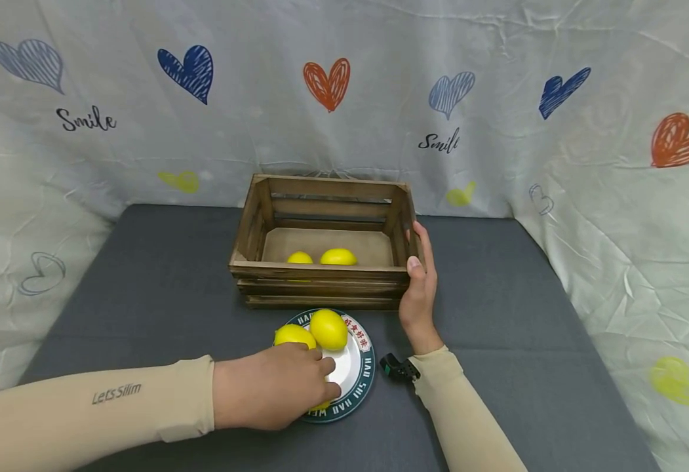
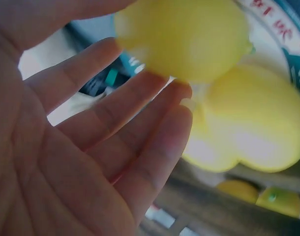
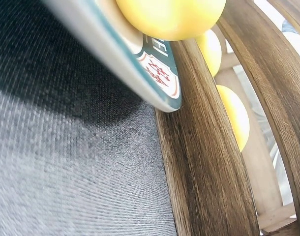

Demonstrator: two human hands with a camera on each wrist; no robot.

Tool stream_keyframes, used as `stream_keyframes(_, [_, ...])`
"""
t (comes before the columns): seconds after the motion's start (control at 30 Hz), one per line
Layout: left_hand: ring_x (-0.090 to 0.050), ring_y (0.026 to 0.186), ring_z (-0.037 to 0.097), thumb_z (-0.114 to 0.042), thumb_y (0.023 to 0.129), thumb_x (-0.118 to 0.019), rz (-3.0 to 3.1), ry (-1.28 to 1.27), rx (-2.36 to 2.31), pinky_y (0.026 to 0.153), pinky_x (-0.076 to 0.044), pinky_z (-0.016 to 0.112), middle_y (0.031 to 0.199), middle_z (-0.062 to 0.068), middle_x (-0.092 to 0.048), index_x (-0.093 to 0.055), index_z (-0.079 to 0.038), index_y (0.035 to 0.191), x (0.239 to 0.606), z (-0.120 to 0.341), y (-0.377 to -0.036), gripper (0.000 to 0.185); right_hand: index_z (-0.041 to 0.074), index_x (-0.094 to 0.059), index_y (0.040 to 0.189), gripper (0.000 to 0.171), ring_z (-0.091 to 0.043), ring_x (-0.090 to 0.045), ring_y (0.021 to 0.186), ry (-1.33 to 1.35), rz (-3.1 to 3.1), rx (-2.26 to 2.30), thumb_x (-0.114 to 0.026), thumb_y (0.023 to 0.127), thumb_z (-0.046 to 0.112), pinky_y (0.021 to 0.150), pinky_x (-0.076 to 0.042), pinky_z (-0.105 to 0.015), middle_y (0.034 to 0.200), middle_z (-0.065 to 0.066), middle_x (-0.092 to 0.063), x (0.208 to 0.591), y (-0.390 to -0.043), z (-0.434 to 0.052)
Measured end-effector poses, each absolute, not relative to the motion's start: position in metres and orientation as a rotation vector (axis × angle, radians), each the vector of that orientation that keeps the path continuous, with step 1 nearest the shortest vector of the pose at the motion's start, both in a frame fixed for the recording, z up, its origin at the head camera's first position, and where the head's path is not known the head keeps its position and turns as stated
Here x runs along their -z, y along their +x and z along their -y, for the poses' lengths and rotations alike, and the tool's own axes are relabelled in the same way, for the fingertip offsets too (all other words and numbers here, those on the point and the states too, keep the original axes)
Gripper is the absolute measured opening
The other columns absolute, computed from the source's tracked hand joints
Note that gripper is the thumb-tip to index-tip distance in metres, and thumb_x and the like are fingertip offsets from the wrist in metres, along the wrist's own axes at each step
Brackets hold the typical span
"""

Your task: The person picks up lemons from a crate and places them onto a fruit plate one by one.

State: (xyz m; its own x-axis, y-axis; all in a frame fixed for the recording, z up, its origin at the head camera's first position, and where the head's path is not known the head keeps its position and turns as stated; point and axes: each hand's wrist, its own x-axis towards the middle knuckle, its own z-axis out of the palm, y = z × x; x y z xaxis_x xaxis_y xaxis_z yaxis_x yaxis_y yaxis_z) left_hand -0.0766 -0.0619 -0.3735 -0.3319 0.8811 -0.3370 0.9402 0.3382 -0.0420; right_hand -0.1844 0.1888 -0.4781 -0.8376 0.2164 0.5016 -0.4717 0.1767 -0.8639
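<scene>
Over a round plate with a dark green lettered rim point(image 1: 368, 373) is my left hand point(image 1: 276, 387), reaching in from the left. Its thumb and fingertips pinch a yellow lemon point(image 2: 184, 39), mostly hidden beneath the hand in the head view. Two more lemons share the plate, one upright-looking lemon point(image 1: 329, 330) and another lemon point(image 1: 294, 335) beside the knuckles. My right hand point(image 1: 421, 295) grips the right end of a brown slatted wooden crate point(image 1: 320, 286), its thumb near the front corner and fingers along the side. Inside the crate lie a larger-looking lemon point(image 1: 338, 256) and a partly hidden lemon point(image 1: 299, 257).
A dark grey cloth point(image 1: 161, 282) covers the table. The crate stands just behind the plate, near the table's back edge. A pale curtain point(image 1: 379, 39) printed with hearts hangs behind and at both sides. A black wrist device point(image 1: 400, 368) sits by my right cuff.
</scene>
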Motion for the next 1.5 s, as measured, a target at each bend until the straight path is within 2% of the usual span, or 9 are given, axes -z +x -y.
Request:
stream_keyframes(0.2, [-0.066,0.101,0.014,-0.025,0.084,-0.093,-2.367,1.614,0.236,0.092,-0.060,0.030,0.121,-0.006,-0.072,-0.071,-0.034,0.137,0.347,0.056,-0.089,0.058,0.030,-0.042,0.167,0.069,-0.023,-0.043,0.157,0.234,1.929,-1.706,-0.039,0.098,0.036,0.130,-0.027,-0.052,0.172,0.006,-0.042,0.478,-0.186,-0.193])
stream_keyframes(0.4, [-0.066,0.094,0.010,-0.025,0.094,-0.084,-2.368,1.576,0.108,0.084,-0.060,0.030,0.122,-0.003,-0.070,-0.068,-0.029,0.144,0.307,0.055,-0.113,0.053,0.033,-0.042,0.166,0.067,-0.021,-0.044,0.156,0.224,1.933,-1.723,-0.038,0.099,0.037,0.128,-0.031,-0.048,0.171,0.008,-0.044,0.478,-0.186,-0.197])
stream_keyframes(0.73, [-0.072,0.116,0.022,-0.031,0.101,-0.076,-2.573,1.401,0.000,0.101,-0.062,0.045,0.143,0.005,-0.068,-0.065,-0.021,0.150,0.249,0.049,-0.188,0.051,0.033,-0.043,0.166,0.067,-0.024,-0.044,0.156,0.198,1.925,-1.733,-0.039,0.099,0.038,0.126,-0.032,-0.046,0.171,0.008,-0.043,0.478,-0.188,-0.202])
stream_keyframes(0.8, [-0.069,0.123,0.025,-0.031,0.102,-0.076,-2.599,1.329,-0.013,0.105,-0.060,0.047,0.144,0.006,-0.067,-0.065,-0.021,0.150,0.250,0.049,-0.206,0.050,0.034,-0.043,0.166,0.068,-0.024,-0.045,0.154,0.180,1.937,-1.727,-0.039,0.099,0.039,0.123,-0.032,-0.042,0.171,0.009,-0.042,0.479,-0.187,-0.201])
stream_keyframes(0.87, [-0.066,0.131,0.027,-0.032,0.102,-0.075,-2.599,1.252,-0.019,0.111,-0.056,0.049,0.148,0.007,-0.065,-0.064,-0.019,0.150,0.255,0.050,-0.223,0.051,0.033,-0.043,0.166,0.068,-0.027,-0.051,0.140,0.169,1.944,-1.726,-0.039,0.098,0.039,0.109,-0.036,-0.037,0.171,0.009,-0.043,0.480,-0.185,-0.200])
stream_keyframes(0.97, [-0.063,0.135,0.029,-0.030,0.102,-0.073,-2.567,1.175,-0.016,0.113,-0.054,0.051,0.151,0.010,-0.064,-0.063,-0.016,0.151,0.267,0.052,-0.246,0.052,0.033,-0.043,0.166,0.069,-0.032,-0.049,0.131,0.174,1.943,-1.731,-0.039,0.097,0.038,0.096,-0.030,-0.036,0.171,0.008,-0.042,0.480,-0.184,-0.199])
stream_keyframes(1.17, [-0.061,0.141,0.032,-0.032,0.102,-0.073,-2.488,1.025,0.016,0.113,-0.053,0.051,0.160,0.011,-0.058,-0.055,-0.012,0.158,0.298,0.046,-0.280,0.062,0.032,-0.045,0.165,0.068,-0.026,-0.047,0.148,0.184,1.923,-1.735,-0.040,0.097,0.036,0.099,-0.028,-0.036,0.171,0.007,-0.043,0.479,-0.182,-0.197])
stream_keyframes(1.3, [-0.058,0.145,0.034,-0.042,0.099,-0.075,-2.421,0.903,0.088,0.114,-0.053,0.054,0.164,0.010,-0.054,-0.055,-0.014,0.159,0.315,0.044,-0.291,0.069,0.031,-0.045,0.165,0.069,-0.026,-0.049,0.135,0.178,1.916,-1.749,-0.040,0.097,0.036,0.092,-0.028,-0.035,0.171,0.007,-0.044,0.480,-0.181,-0.195])
stream_keyframes(1.5, [-0.053,0.149,0.037,-0.045,0.096,-0.077,-2.324,0.742,0.116,0.114,-0.052,0.058,0.169,0.010,-0.047,-0.053,-0.018,0.160,0.326,0.049,-0.297,0.074,0.030,-0.043,0.166,0.071,-0.022,-0.043,0.149,0.209,1.921,-1.749,-0.040,0.095,0.037,0.103,-0.026,-0.043,0.173,0.008,-0.041,0.480,-0.183,-0.191])
